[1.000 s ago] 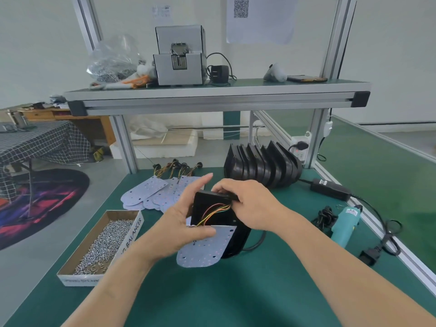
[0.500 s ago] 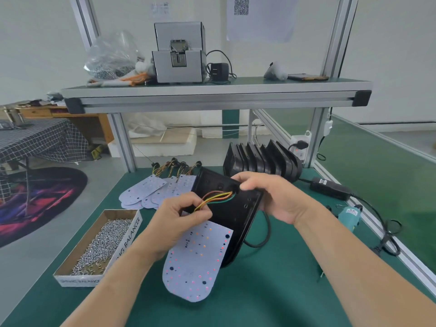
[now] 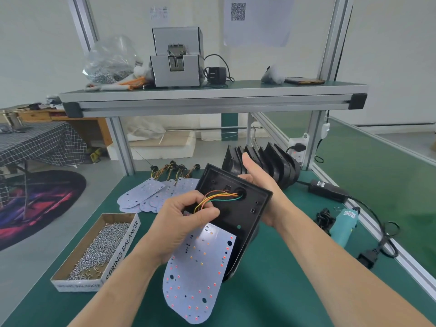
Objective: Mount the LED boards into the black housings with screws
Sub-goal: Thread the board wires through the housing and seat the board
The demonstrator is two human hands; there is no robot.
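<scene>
— Turned more face-on since half a second ago, the black housing (image 3: 238, 208) is held tilted above the bench (image 3: 283, 291), is it not?
— It is, and the LED board (image 3: 195, 274) has been swung lower, hanging out of its front.
— How is it supported?
— It is cradled from behind by the right hand (image 3: 262, 182) (fingers hidden, thumb up), so the inside is kept in view. The wires (image 3: 217, 197) are pinched in the grip of the left hand (image 3: 181, 223), probably so slack can be fed through the round hole.
— Fasteners?
— None fitted yet; the box of screws (image 3: 99, 246) is kept at the left.
</scene>
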